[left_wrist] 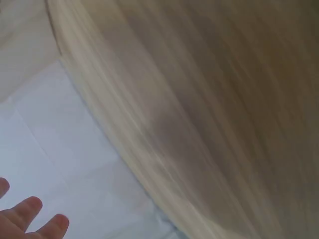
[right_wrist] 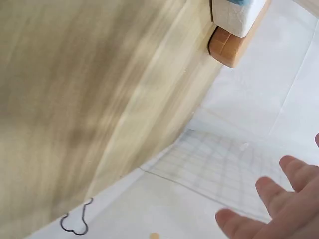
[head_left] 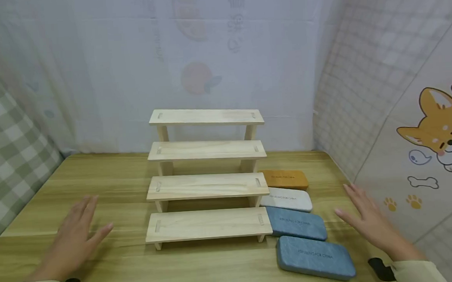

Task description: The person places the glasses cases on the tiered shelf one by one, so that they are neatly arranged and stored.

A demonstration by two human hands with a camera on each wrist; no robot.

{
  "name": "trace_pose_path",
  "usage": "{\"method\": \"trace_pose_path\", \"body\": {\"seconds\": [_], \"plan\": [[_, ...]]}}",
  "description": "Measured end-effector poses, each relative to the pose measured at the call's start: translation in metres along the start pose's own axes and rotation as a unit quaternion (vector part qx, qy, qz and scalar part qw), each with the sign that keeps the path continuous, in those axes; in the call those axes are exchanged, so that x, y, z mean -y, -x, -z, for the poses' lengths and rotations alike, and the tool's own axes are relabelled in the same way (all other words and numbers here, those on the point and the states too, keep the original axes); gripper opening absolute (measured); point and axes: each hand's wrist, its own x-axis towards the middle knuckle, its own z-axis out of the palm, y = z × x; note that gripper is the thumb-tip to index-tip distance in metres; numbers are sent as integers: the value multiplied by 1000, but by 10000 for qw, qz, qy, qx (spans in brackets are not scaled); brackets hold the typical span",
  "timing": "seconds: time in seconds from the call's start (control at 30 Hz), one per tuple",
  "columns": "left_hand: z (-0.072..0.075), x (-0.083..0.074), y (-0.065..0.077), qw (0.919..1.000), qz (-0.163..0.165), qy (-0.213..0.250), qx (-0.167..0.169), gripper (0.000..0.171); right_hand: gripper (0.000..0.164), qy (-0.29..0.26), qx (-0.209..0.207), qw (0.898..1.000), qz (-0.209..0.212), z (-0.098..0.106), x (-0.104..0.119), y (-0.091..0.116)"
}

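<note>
My left hand (head_left: 74, 236) is held over the left part of the table, fingers extended and thumb apart, with nothing in it. On the opposite side my right hand (head_left: 374, 222) is likewise empty, its fingers straight. Nearest to it lie several oblong cases with rounded corners and printed lettering: a blue case (head_left: 315, 258) in front, another blue case (head_left: 297, 223), a white case (head_left: 285, 199) and an orange case (head_left: 284, 179) at the back. Between the hands stands a pale wooden stepped rack (head_left: 209, 226) with several bare shelves. It partly hides the left ends of the rear cases.
The wood-grain table (head_left: 203, 272) ends at a white curtain (head_left: 129, 78) behind. Green checked cloth (head_left: 13, 158) hangs along the left, and a cloth with a cartoon dog (head_left: 448, 131) along the right.
</note>
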Motion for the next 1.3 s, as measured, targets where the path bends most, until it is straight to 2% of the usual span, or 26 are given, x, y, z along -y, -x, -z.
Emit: {"method": "trace_pose_path", "body": {"seconds": [0.13, 0.2, 0.37, 0.5, 0.63, 0.73, 0.83, 0.9, 1.0, 1.07, 1.13, 1.3], "plan": [[-1, -15, -4, 9950, 314, 877, 361, 82, 81, -563, 195, 9982, 35, -3, -7, 4], [-3, -21, -5, 9913, 422, 1167, 444, 80, 81, -793, 298, 9964, 8, -6, -11, 8], [-11, -35, -8, 9831, 535, 1707, 390, 75, 78, -1147, 510, 9920, -116, -10, -15, 16], [-16, -41, -8, 9710, 700, 2250, 392, 72, 73, -1145, 623, 9915, -51, -14, -19, 21], [-20, -45, -8, 9564, 934, 2726, 470, 68, 70, -1405, 741, 9873, -56, -17, -23, 25], [-21, -48, -10, 9351, 1183, 3269, 694, 67, 69, -1736, 910, 9806, -73, -18, -26, 28], [-22, -50, -11, 9080, 1366, 3856, 901, 67, 67, -2031, 1152, 9723, 8, -18, -30, 31], [-24, -51, -12, 8897, 1476, 4217, 940, 67, 65, -2269, 1340, 9645, 151, -19, -33, 33], [-27, -52, -11, 8699, 1562, 4593, 889, 66, 62, -2623, 1729, 9485, 398, -18, -38, 35], [-29, -52, -11, 8590, 1648, 4765, 885, 65, 60, -2778, 1984, 9388, 453, -18, -40, 35], [-32, -52, -11, 8523, 1705, 4851, 962, 65, 59, -2802, 2222, 9331, 388, -18, -41, 34], [-37, -55, -11, 8364, 1815, 5007, 1293, 68, 66, -2643, 2612, 9283, 108, -22, -42, 33]]}}
